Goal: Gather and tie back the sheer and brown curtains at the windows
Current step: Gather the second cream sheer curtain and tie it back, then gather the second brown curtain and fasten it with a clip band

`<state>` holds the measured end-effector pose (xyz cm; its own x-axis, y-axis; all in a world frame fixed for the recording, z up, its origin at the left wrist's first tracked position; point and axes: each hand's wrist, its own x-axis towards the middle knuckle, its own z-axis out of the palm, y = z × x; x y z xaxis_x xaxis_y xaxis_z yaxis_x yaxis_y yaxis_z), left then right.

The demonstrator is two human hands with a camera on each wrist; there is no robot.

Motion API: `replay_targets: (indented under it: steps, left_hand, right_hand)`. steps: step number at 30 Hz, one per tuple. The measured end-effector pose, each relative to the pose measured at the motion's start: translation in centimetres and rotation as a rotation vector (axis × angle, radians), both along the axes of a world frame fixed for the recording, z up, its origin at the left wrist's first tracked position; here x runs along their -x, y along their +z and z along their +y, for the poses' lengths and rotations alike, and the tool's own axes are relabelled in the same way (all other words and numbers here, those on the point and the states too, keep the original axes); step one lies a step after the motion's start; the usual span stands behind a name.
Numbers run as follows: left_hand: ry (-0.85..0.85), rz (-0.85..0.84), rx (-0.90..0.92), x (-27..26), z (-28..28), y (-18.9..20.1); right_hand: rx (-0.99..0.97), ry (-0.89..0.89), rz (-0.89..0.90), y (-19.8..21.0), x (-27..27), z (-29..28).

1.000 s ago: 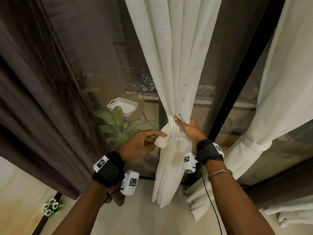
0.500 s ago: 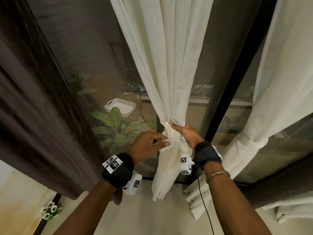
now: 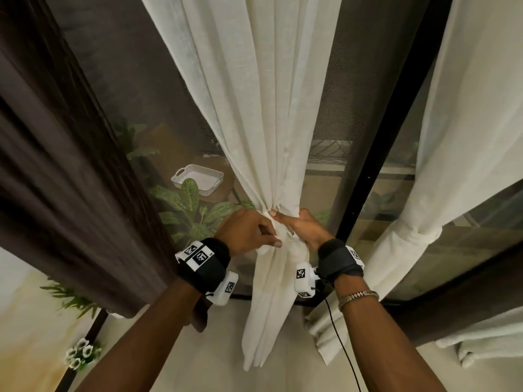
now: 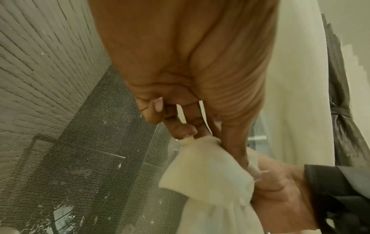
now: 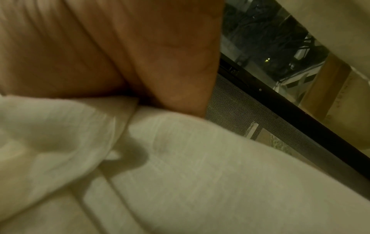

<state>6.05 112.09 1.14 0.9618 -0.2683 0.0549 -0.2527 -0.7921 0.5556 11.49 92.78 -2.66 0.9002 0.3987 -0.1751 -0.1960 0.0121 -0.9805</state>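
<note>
A cream sheer curtain (image 3: 254, 108) hangs in the middle of the window, bunched at waist height. My left hand (image 3: 249, 232) pinches the loose end of a cream tie-back (image 4: 208, 166) against the left of the bunch. My right hand (image 3: 301, 229) grips the gathered sheer curtain (image 5: 180, 158) from the right, thumb on top. The two hands nearly touch. A brown curtain (image 3: 56, 165) hangs loose at the left. A second sheer curtain (image 3: 467, 137) at the right is held by its tie-back (image 3: 418, 236).
Behind the mesh screen (image 3: 127, 80) stand a leafy plant (image 3: 195, 213) and a white basket (image 3: 198, 179). A black window frame post (image 3: 379, 154) runs between the two sheer curtains. White flowers (image 3: 80, 355) sit low at the left by the floor.
My left hand has moved right and closed in on the bunch with the tie-back end, now meeting the right hand. The view has come closer to the curtain.
</note>
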Motion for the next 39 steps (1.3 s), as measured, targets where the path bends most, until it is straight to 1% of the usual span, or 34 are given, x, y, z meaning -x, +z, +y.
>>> replay_targets:
  steps: [7, 11, 13, 17, 19, 21, 23, 25, 27, 29, 31, 33, 35, 37, 39]
  left_hand:
    - [0.089, -0.021, -0.021, -0.6, -1.1, 0.5]
    - [0.176, -0.134, -0.102, -0.5, -1.7, 0.0]
    - [0.169, -0.154, -0.139, -0.4, -1.8, -0.5]
    - [0.211, -0.172, -0.11, -0.3, -1.5, -1.0]
    - [0.239, -0.178, -0.058, 0.1, -1.3, -1.2]
    - [0.213, -0.207, 0.035, 0.6, -0.8, -1.2]
    - [0.228, -0.313, 0.13, 1.3, 0.2, -1.0]
    - [0.391, -0.422, 0.327, 2.0, 1.2, 0.1]
    - [0.55, -0.502, 0.574, 2.3, 2.0, 2.0]
    - [0.561, -0.549, 0.792, 1.9, 2.6, 4.2]
    - [0.504, -0.598, 0.913, 1.2, 3.1, 6.8]
    - [0.49, -0.68, 0.896, 0.3, 3.7, 9.3]
    - [0.493, -0.728, 0.851, -0.3, 3.8, 11.7]
    - [0.499, -0.776, 0.821, -1.1, 4.0, 13.2]
    - [0.588, -0.888, 0.826, -1.8, 5.1, 14.1]
  right_hand:
    - [0.101, -0.017, -0.055, -0.1, 0.2, 0.0]
    - [0.142, 0.0, -0.063, -0.1, 0.1, 0.1]
    - [0.155, -0.01, -0.071, 0.0, 0.3, 0.2]
    - [0.158, -0.01, -0.06, 0.5, 0.4, 0.3]
    - [0.164, 0.005, -0.058, 0.8, 0.4, 0.3]
    - [0.173, 0.026, -0.055, 1.4, 0.7, 0.0]
    - [0.221, 0.094, -0.069, 2.3, 1.0, -0.7]
    - [0.253, 0.16, -0.096, 3.7, 1.3, -1.6]
    - [0.206, 0.168, -0.156, 6.1, 1.2, -2.2]
    - [0.128, 0.111, -0.248, 9.4, 0.9, -1.9]
    - [0.057, 0.032, -0.354, 12.9, 0.3, -1.0]
    - [-0.045, -0.081, -0.455, 16.1, -0.5, 0.1]
    - [-0.094, -0.225, -0.605, 18.7, -1.1, 1.0]
    - [-0.021, -0.353, -0.752, 20.1, -2.2, 1.5]
    - [0.089, -0.526, -0.829, 20.7, -3.6, 0.8]
